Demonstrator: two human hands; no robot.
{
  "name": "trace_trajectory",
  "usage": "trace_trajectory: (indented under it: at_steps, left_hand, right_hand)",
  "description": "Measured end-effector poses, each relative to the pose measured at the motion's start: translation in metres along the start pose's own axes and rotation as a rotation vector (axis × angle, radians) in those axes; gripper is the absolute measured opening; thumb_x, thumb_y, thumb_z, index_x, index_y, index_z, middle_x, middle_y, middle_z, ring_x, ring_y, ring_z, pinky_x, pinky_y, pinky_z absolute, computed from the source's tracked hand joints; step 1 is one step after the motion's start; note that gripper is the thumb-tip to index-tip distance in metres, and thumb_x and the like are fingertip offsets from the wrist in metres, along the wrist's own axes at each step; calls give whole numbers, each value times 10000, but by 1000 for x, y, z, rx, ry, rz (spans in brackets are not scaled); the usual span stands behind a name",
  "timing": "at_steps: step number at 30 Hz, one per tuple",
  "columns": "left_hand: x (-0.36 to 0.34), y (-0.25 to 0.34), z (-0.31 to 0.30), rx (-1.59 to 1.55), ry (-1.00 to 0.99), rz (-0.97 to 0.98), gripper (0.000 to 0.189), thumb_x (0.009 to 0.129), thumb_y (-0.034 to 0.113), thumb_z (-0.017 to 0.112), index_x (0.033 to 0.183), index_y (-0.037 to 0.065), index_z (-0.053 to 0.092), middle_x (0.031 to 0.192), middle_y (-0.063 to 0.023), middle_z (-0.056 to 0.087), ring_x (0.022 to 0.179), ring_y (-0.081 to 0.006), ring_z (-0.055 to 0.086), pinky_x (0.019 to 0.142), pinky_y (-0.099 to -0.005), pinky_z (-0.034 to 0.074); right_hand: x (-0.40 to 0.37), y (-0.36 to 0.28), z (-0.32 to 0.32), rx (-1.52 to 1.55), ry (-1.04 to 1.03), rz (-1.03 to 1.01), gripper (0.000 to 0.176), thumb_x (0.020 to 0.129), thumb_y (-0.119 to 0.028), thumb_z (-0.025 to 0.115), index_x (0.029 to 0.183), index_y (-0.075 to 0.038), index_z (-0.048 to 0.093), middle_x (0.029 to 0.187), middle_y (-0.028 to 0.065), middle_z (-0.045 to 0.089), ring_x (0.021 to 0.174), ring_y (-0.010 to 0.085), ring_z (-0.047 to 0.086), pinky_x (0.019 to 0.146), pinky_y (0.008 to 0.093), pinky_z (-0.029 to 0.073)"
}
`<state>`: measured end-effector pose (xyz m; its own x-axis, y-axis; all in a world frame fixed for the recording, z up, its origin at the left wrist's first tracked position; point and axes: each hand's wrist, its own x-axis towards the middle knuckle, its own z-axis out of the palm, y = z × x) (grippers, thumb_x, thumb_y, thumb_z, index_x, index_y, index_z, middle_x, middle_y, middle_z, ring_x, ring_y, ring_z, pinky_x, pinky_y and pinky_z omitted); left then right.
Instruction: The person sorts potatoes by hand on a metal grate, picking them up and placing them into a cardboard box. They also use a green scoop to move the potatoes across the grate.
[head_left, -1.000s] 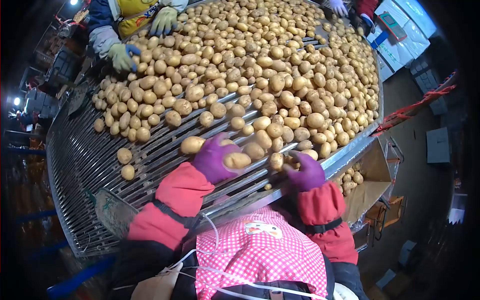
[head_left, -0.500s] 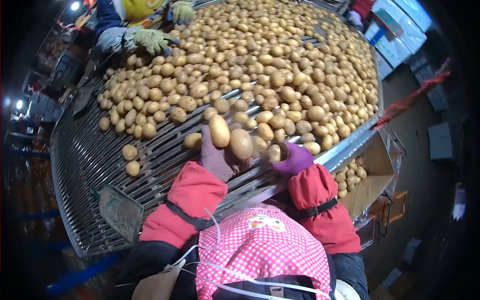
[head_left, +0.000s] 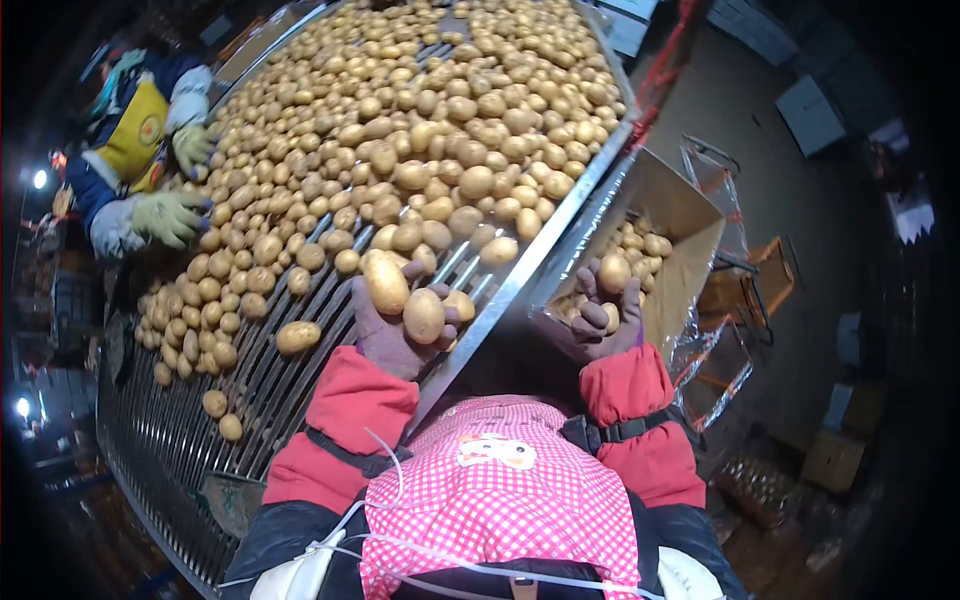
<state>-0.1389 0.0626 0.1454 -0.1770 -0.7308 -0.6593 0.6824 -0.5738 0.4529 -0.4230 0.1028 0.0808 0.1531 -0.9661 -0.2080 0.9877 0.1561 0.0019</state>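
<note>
My left hand (head_left: pixel 390 335), in a purple glove, is palm up over the slatted metal table (head_left: pixel 262 375). Its fingers curl around an elongated potato (head_left: pixel 385 282) and a rounder potato (head_left: pixel 424 315); a smaller one lies against the fingertips. Beyond the table's right rim, my gloved right hand (head_left: pixel 607 335) is over a cardboard box (head_left: pixel 680 215). One potato (head_left: pixel 614 272) shows at its fingertips and another (head_left: pixel 611 318) in the palm, the fingers bent around them. Several potatoes (head_left: pixel 640 240) lie inside the box just past this hand.
A large heap of potatoes (head_left: pixel 400 130) covers the far part of the table. At the left, another person's gloved hands (head_left: pixel 170 218) rest by the heap. A flat scoop (head_left: pixel 232 500) lies at the near left. An orange-brown crate (head_left: pixel 750 285) stands right of the box.
The view has turned to the right. My right hand has moved from the table's edge to over the box, with potatoes in it. My left hand still holds its potatoes.
</note>
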Motion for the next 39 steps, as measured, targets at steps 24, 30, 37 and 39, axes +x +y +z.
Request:
trace_trajectory:
  at_steps: [24,30,37,39]
  left_hand:
    - [11,-335,215,1107,-1105,-240,693,895,276,691,1460,62,350,1179,-96,584,1006,-164,589,886,-311,492]
    - [44,-283,158,1263,-1159,-481,525,955,277,605,1400,47,449,1121,-82,607,1033,-123,576,889,-275,481]
    - [59,-122,62,890,-669,-238,452,994,217,521,1383,8,422,1256,-152,578,1059,-196,604,885,-295,503]
    - [65,-98,54,793,-513,103,450,992,215,521,1367,-16,431,1239,-156,578,1041,-218,610,893,-321,509]
  right_hand:
    - [-244,-144,-42,-330,1260,-735,336,885,-393,653,1067,-115,605,871,23,645,662,88,557,500,214,440]
    - [-339,-173,-162,-151,763,-863,354,954,-329,556,1226,-104,581,1295,101,588,837,137,590,620,269,491]
    - [-328,-128,-138,-248,639,-664,319,933,-212,547,1222,-76,556,996,92,598,719,203,544,587,376,518]
    - [-311,-134,-130,-305,476,-554,323,941,-205,534,1234,-69,550,945,96,595,699,187,530,563,352,491]
